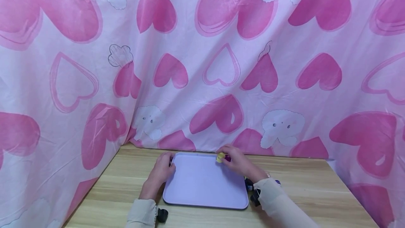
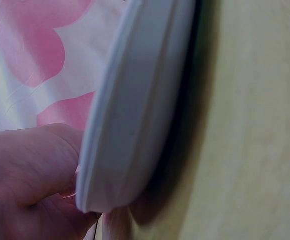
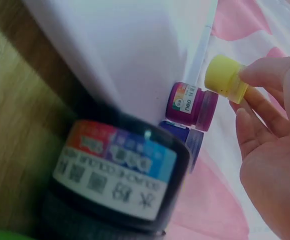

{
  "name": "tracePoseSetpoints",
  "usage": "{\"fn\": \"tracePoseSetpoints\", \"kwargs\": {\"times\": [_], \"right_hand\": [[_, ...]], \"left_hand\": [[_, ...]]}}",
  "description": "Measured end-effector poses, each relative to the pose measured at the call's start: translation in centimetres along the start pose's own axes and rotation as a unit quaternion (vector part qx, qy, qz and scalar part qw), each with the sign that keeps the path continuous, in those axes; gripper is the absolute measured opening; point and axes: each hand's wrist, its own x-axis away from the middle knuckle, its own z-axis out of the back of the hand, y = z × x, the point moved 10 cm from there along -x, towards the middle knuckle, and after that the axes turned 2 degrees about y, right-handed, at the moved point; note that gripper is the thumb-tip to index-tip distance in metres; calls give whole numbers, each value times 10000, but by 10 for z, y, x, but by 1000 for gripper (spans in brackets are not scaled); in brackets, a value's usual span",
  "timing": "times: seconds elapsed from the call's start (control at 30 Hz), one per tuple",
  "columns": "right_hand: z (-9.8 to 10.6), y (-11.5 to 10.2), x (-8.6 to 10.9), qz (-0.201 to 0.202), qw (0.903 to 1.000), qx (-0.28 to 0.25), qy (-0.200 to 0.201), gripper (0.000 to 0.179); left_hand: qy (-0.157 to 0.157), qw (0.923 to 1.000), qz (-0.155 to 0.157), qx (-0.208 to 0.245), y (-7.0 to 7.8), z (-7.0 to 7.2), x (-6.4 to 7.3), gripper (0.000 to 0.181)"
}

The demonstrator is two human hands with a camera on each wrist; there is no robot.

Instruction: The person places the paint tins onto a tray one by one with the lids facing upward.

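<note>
A pale lilac tray (image 1: 205, 182) with a raised rim sits on the wooden table. At its left side my left hand (image 1: 162, 168) grips the rim; the left wrist view shows the hand (image 2: 40, 175) at the end of the tray wall (image 2: 130, 110). Over the far right part of the tray, my right hand (image 1: 237, 161) pinches a small yellow paint jar (image 3: 224, 77) between thumb and fingers. A magenta paint jar (image 3: 190, 107) and a dark blue one (image 3: 177, 131) stand beside the tray's right side, close under the yellow jar.
A black gouache jar (image 3: 117, 175) with a printed label is nearest the right wrist camera, beside the tray. A bright green edge (image 3: 5, 234) shows at the bottom there. A pink heart-patterned curtain (image 1: 221, 62) hangs behind and beside the wooden table (image 1: 303, 178).
</note>
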Motion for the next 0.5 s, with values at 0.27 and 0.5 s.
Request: {"fn": "tracePoseSetpoints", "kwargs": {"times": [0.27, 0.5], "right_hand": [[-13, 4, -1, -190, 9993, 208, -230, 32], [-17, 3, -3, -5, 9992, 333, -243, 30]], "left_hand": [[-2, 10000, -48, 25, 1, 0, 0, 33], [42, 9998, -187, 11, 2, 2, -1, 34]]}}
